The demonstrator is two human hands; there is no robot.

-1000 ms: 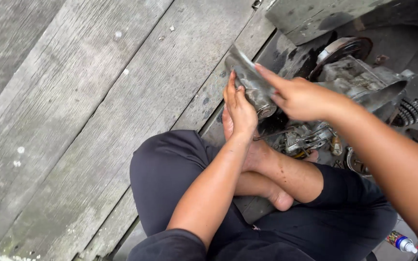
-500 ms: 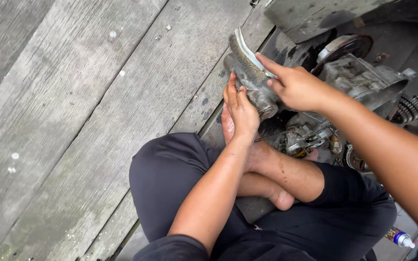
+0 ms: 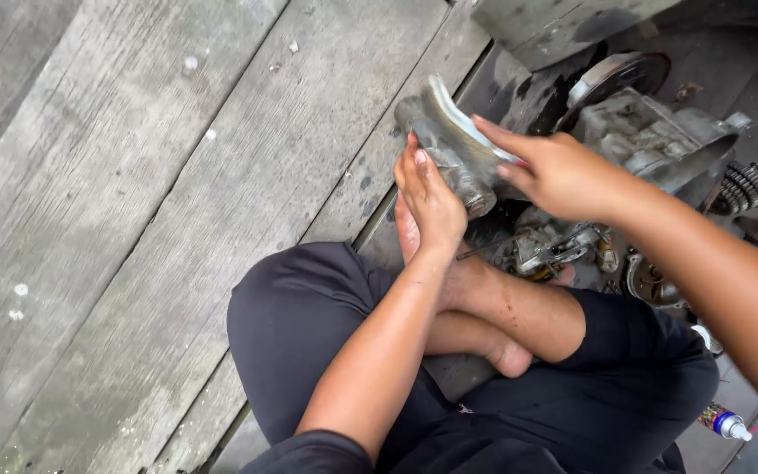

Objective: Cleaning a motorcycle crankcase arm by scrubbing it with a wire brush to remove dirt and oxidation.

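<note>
Small spray can (image 3: 723,423), blue-capped, lies bottom right.
</note>
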